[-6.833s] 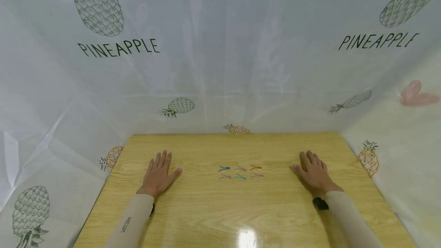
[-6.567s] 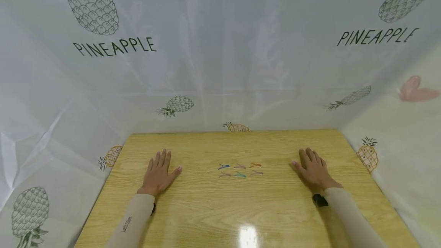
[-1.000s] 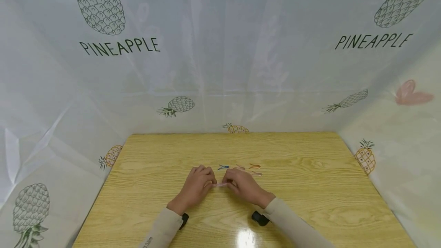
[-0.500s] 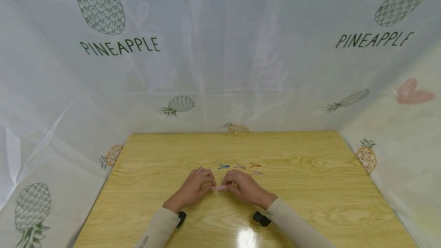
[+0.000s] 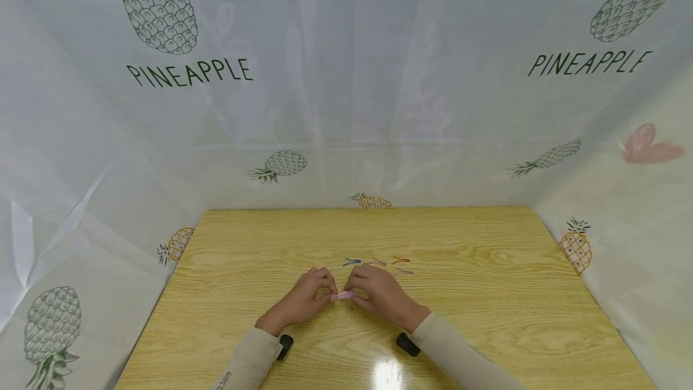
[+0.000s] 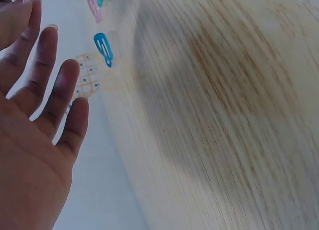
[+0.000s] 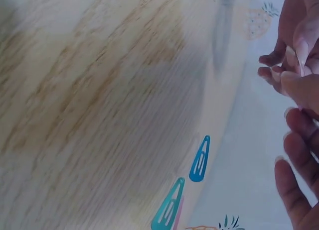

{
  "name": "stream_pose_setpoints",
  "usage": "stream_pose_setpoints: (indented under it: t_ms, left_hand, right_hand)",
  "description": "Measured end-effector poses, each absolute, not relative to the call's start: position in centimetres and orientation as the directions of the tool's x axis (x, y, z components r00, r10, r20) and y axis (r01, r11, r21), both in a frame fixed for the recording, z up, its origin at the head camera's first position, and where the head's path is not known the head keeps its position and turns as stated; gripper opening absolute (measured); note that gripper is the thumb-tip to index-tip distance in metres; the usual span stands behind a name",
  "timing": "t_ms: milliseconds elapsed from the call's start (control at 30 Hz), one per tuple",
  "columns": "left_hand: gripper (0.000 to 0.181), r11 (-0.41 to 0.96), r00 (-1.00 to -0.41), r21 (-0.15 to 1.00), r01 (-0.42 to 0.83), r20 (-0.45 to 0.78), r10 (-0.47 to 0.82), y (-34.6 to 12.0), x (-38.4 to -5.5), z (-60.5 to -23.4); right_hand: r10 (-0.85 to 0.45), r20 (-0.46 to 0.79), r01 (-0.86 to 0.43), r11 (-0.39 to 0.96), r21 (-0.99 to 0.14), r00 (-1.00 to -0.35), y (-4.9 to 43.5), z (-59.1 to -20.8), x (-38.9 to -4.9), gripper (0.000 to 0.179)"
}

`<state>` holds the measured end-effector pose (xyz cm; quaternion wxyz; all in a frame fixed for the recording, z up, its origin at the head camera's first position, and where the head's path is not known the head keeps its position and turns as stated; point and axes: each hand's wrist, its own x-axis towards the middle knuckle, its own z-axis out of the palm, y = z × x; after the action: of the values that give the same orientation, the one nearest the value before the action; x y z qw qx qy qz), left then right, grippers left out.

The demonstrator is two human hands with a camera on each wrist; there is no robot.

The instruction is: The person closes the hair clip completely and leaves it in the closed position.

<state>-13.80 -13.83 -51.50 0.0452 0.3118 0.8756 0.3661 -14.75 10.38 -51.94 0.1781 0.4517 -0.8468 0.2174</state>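
Both hands meet over the middle of the table, with a pink snap hair clip [image 5: 342,296] between their fingertips. My left hand [image 5: 303,297] pinches its left end, thumb against forefinger. My right hand [image 5: 381,294] pinches the right end, and its fingers cover part of the clip. The left wrist view shows the other fingers of the left hand [image 6: 35,120] loosely bent and spread. Just beyond the hands lie a blue hair clip [image 5: 352,262], a pink one [image 5: 377,262], an orange one [image 5: 401,260] and a pale pink one [image 5: 403,272].
A teal hair clip [image 7: 168,205] lies near the blue one in the right wrist view; the right hand hides it in the head view. The wooden table [image 5: 476,330] ends at a white pineapple-print sheet [image 5: 433,155] behind and on both sides.
Several seconds ago both hands lay flat and apart; now they hold the pink clip from the near left of the group. Over the last second they drew it slightly toward the body.
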Motion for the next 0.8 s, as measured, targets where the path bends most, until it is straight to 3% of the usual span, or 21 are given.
stream_pose_setpoints:
  t_ms: [167,433,800]
  left_hand:
    - [0.01,0.646,-0.832,0.537,0.542,0.232,0.504,-13.8,-13.6,-51.9]
    - [0.018,0.728,-0.758,0.284,0.623,0.448,0.474,-14.4,-13.7,-52.6]
    - [0.016,0.797,-0.811,0.253,0.548,0.395,0.433,-15.8,-14.8,-52.8]
  right_hand:
    - [-0.649,0.505,-0.811,0.544,-0.217,-0.57,9.6,-52.4,-14.8,0.021]
    - [-0.591,0.477,-0.753,0.582,-0.305,-0.65,7.7,-52.5,-15.0,0.017]
    - [-0.541,0.351,-0.644,0.667,-0.375,-0.764,4.7,-53.0,-16.1,0.009]
